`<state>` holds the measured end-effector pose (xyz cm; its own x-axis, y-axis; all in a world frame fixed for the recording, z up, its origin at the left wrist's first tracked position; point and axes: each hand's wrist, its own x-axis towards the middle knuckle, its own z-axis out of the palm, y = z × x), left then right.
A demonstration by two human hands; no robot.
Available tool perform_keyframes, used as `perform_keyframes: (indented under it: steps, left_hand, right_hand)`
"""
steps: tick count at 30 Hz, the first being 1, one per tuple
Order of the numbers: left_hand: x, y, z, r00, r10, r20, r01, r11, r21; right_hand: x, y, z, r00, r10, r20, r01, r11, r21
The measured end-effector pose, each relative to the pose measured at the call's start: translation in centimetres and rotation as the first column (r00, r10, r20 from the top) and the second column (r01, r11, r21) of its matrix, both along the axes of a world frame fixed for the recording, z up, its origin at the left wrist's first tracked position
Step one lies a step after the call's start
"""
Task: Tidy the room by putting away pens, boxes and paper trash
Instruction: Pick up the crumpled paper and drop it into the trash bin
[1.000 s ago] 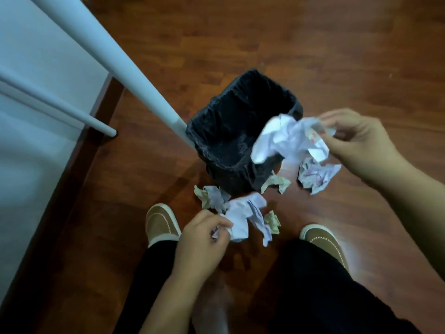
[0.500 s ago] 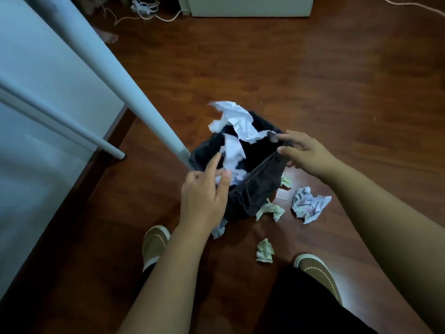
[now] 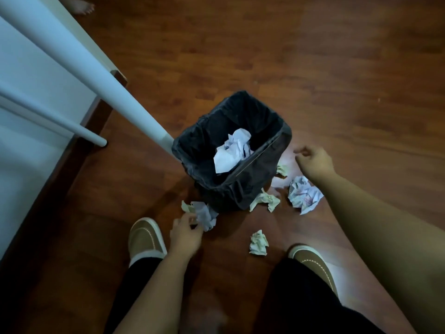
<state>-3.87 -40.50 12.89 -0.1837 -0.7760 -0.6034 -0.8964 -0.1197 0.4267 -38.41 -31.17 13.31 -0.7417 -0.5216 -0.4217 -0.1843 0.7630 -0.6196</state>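
Observation:
A bin with a black liner (image 3: 284,131) stands on the wooden floor, with crumpled white paper (image 3: 232,150) lying inside it. My left hand (image 3: 186,233) reaches down in front of the bin and pinches the edge of another white paper ball (image 3: 204,214), next to a small greenish scrap (image 3: 187,206). My right hand (image 3: 313,160) hovers right of the bin, fingers loosely curled and empty. Below it lies a white crumpled sheet with red print (image 3: 304,194). Greenish scraps lie by the bin's front corner (image 3: 265,201), by its right side (image 3: 282,169) and between my shoes (image 3: 258,242).
A slanted white table leg (image 3: 96,75) meets the floor against the bin's left side, with a thinner white leg (image 3: 48,116) further left beside a white wall and dark skirting. My shoes (image 3: 145,237) (image 3: 313,261) flank the scraps. Another person's bare foot (image 3: 83,7) shows at top left.
Both hands released their white papers, which now lie in the bin. My left hand dropped to the paper ball on the floor; my right hand moved away to the bin's right.

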Motion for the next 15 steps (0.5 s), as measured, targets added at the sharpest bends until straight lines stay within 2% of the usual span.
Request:
perform_keyframes:
  steps: [2, 3, 6, 8, 11, 13, 14, 15]
  left_hand:
    - [1.4, 0.3, -2.2, 0.956, -0.191, 0.224, 0.167, 0.978, 0.123]
    - [1.9, 0.3, -2.9, 0.924, -0.259, 0.282, 0.221, 0.962, 0.159]
    - [1.8, 0.3, -4.6, 0.834, -0.438, 0.336, 0.401, 0.899, 0.177]
    - [0.8, -0.2, -5.6, 0.842, -0.461, 0.282, 0.436, 0.887, 0.150]
    - [-0.6, -1.3, -7.5, 0.941, -0.297, 0.161, 0.296, 0.955, 0.031]
    - [-1.4, -2.3, -8.2, 0.999, 0.023, 0.047, -0.022, 0.999, -0.030]
    - [-1.8, -2.8, -8.5, 0.984, 0.175, -0.020, -0.175, 0.984, -0.036]
    - [-2.0, -3.4, -8.7, 0.970, 0.237, -0.060, -0.240, 0.969, -0.062]
  right_hand:
    - [0.2, 2.1, -3.8, 0.974, 0.216, 0.061, -0.224, 0.913, 0.340]
    - [0.3, 2.9, -5.3, 0.962, 0.259, 0.086, -0.271, 0.866, 0.420]
    - [0.7, 4.3, -7.9, 0.967, 0.230, 0.109, -0.255, 0.859, 0.443]
    - [0.8, 4.2, -8.8, 0.966, 0.244, 0.087, -0.257, 0.858, 0.444]
    - [0.7, 3.3, -11.1, 0.956, 0.286, 0.060, -0.284, 0.864, 0.415]
    - [0.8, 3.1, -12.5, 0.943, 0.324, 0.069, -0.320, 0.835, 0.447]
    - [0.9, 3.4, -12.9, 0.936, 0.345, 0.073, -0.338, 0.818, 0.466]
    - [1.0, 3.8, -13.0, 0.925, 0.375, 0.057, -0.356, 0.804, 0.476]
